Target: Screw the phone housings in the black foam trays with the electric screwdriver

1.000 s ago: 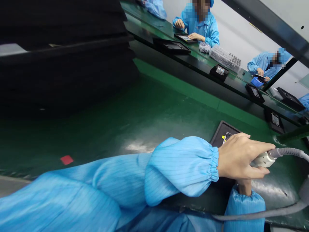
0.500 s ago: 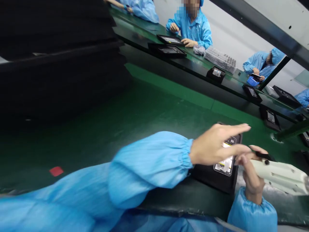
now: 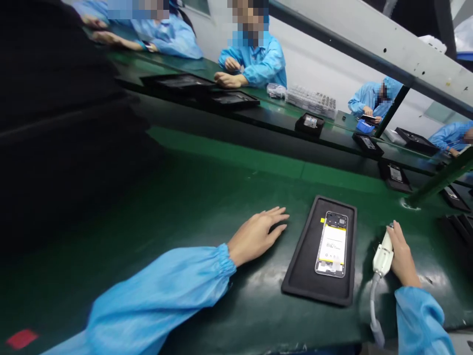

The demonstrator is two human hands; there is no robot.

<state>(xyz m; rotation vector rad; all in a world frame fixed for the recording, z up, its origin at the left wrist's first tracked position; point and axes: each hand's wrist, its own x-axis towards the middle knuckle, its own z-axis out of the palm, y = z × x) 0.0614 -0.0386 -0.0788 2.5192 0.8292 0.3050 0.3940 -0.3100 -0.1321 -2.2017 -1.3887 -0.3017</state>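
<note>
Two blue-sleeved arms reach over a wide green desk point(image 3: 207, 197), w/ a dark stack of something filling the left side, too dim to identify. Across the belt, co-workers in blue coats sit at a second desk w/ more black trays in front of them.

Centre-right lies a black tray point(image 3: 320, 250), flat on the desk, long side running away from the wearer. In its recess sits an opened phone point(image 3: 332, 244), back cover off, battery w/ white/yellow label facing up. Nothing clamps tray or phone down, as far as can be seen.

Right of the tray, the right hand point(image 3: 401, 254) is wrapped around a white electric screwdriver point(image 3: 382, 254), fingers closed on its body; its grey cable trails down toward the desk edge. Tip end isn't clearly visible.

Left hand point(image 3: 258, 231) rests palm-down on the desk just left of the tray, fingers spread flat, holding nothing, not touching the tray.

Risks, as a judgement: the tray looks free to slide if nudged by the tool, since the left hand isn't steadying it. The cable could drag on the desk edge and tug the screwdriver off line, scratching the exposed battery/board.
</note>
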